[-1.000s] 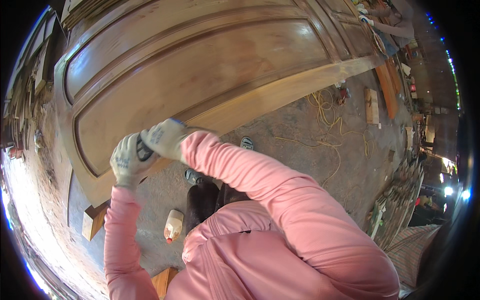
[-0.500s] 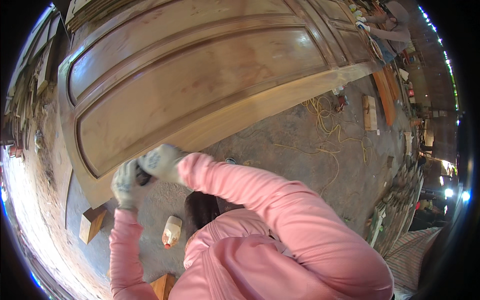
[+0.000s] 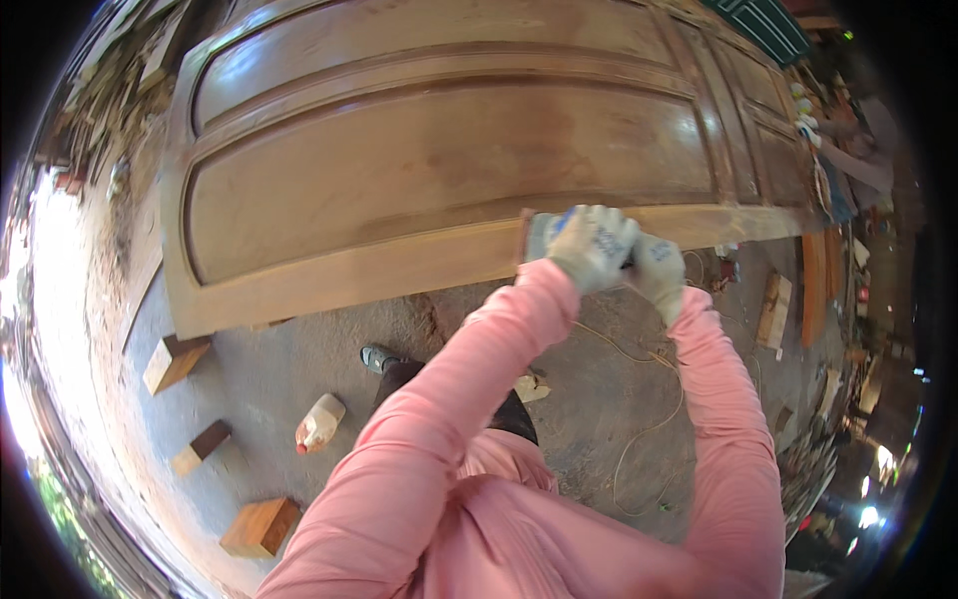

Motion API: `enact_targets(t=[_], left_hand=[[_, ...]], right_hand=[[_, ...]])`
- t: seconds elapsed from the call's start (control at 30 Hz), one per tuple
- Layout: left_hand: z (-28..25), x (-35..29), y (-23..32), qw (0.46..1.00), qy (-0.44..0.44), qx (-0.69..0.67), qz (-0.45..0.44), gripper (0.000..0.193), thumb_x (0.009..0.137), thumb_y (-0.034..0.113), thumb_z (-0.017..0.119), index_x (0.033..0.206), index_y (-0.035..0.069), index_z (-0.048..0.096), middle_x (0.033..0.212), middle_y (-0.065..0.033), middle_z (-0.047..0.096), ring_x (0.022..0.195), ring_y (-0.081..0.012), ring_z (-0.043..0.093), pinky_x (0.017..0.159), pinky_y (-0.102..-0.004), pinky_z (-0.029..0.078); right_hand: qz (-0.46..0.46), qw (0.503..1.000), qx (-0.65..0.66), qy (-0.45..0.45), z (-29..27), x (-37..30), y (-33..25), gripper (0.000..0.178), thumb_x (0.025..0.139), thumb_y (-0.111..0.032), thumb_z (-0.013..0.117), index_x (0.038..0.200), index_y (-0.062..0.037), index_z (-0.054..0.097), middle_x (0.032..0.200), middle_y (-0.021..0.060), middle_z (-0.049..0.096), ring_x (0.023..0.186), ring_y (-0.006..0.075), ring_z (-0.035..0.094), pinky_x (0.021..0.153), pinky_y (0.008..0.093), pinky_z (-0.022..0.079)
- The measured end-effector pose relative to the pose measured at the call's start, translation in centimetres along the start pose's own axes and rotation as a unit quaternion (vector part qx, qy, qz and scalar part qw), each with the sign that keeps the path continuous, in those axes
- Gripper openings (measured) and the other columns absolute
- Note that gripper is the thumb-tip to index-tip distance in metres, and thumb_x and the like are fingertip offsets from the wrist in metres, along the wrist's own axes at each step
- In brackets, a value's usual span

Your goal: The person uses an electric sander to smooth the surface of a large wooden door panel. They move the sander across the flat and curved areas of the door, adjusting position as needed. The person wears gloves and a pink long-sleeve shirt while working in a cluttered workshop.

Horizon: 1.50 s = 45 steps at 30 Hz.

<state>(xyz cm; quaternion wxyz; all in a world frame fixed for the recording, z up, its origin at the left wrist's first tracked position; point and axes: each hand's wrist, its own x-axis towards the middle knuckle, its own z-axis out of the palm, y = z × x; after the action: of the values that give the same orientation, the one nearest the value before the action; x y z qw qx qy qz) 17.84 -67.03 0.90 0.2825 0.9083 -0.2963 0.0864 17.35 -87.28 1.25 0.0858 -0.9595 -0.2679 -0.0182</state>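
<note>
A large brown wooden door point(image 3: 449, 145) with recessed panels lies flat in front of me, raised above the floor. At its near edge, right of the middle, my left hand point(image 3: 596, 247) in a pale work glove grips what looks like a sander point(image 3: 537, 238), a flat grey body with a brown edge. My gloved right hand point(image 3: 659, 270) closes on the rear of the same tool, beside my left. Most of the sander is hidden beneath the gloves.
A plastic bottle point(image 3: 320, 423) and wooden blocks point(image 3: 259, 527) sit on the floor at left. Yellow cord point(image 3: 639, 444) trails over the ground at right. Another person point(image 3: 848, 150) stands at the door's far right end. Stacked timber lines the left.
Both hands have swept right along the door's near edge, from its left corner to right of the middle, keeping hold of the sander. My view has shifted too.
</note>
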Motion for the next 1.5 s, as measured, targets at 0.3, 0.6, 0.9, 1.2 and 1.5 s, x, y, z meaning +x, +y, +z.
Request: enact_targets(t=[0.3, 0.6, 0.9, 1.2, 1.5], left_hand=[[-7.4, -9.9, -5.8, 0.999, -0.018, 0.026, -0.044, 0.050, 0.080, 0.051, 0.082, 0.108, 0.013, 0.067, 0.105, -0.0082, 0.072, 0.104, -0.0285, 0.072, 0.092, -0.0442, 0.056], [-24.1, -29.3, -17.8, 0.987, -0.008, 0.067, -0.143, 0.065, 0.071, 0.053, 0.090, 0.119, 0.014, 0.070, 0.113, -0.0080, 0.075, 0.110, -0.0297, 0.074, 0.097, -0.0461, 0.059], [-38.3, -49.0, -30.6, 0.956, -0.002, 0.157, -0.247, 0.068, 0.069, 0.049, 0.093, 0.121, 0.012, 0.071, 0.116, -0.0107, 0.076, 0.105, -0.0329, 0.075, 0.095, -0.0478, 0.060], [-38.3, -48.6, -31.7, 0.959, 0.003, 0.141, -0.247, 0.067, 0.065, 0.047, 0.096, 0.118, 0.014, 0.071, 0.118, -0.0083, 0.075, 0.109, -0.0313, 0.074, 0.098, -0.0474, 0.059], [-25.4, -31.1, -21.5, 0.991, 0.045, 0.033, -0.125, 0.047, 0.081, 0.052, 0.080, 0.108, 0.015, 0.069, 0.101, -0.0064, 0.069, 0.102, -0.0282, 0.070, 0.095, -0.0447, 0.056]], right_hand=[[0.028, 0.993, 0.033, -0.107, 2.1, 4.3, -12.5, 0.034, 0.090, -0.032, 0.077, 0.115, -0.0126, 0.065, 0.097, 0.0140, 0.078, 0.087, 0.0368, 0.077, 0.074, 0.0493, 0.060], [-0.106, 0.986, 0.023, -0.130, 7.7, 13.9, -37.6, 0.052, 0.086, -0.037, 0.083, 0.122, -0.0099, 0.058, 0.094, 0.0091, 0.075, 0.086, 0.0281, 0.079, 0.073, 0.0441, 0.061], [-0.261, 0.961, 0.036, -0.085, 14.4, 24.2, -63.3, 0.033, 0.093, -0.022, 0.072, 0.119, -0.0038, 0.064, 0.090, 0.0100, 0.076, 0.082, 0.0285, 0.079, 0.066, 0.0424, 0.062], [-0.262, 0.958, 0.082, -0.089, 14.9, 25.5, -63.0, 0.031, 0.094, -0.020, 0.073, 0.119, -0.0040, 0.063, 0.098, 0.0130, 0.079, 0.088, 0.0295, 0.080, 0.069, 0.0430, 0.062], [-0.138, 0.954, 0.158, -0.214, 6.7, 18.0, -39.7, 0.039, 0.089, -0.024, 0.080, 0.120, -0.0103, 0.060, 0.100, 0.0158, 0.077, 0.093, 0.0392, 0.076, 0.077, 0.0538, 0.059]])
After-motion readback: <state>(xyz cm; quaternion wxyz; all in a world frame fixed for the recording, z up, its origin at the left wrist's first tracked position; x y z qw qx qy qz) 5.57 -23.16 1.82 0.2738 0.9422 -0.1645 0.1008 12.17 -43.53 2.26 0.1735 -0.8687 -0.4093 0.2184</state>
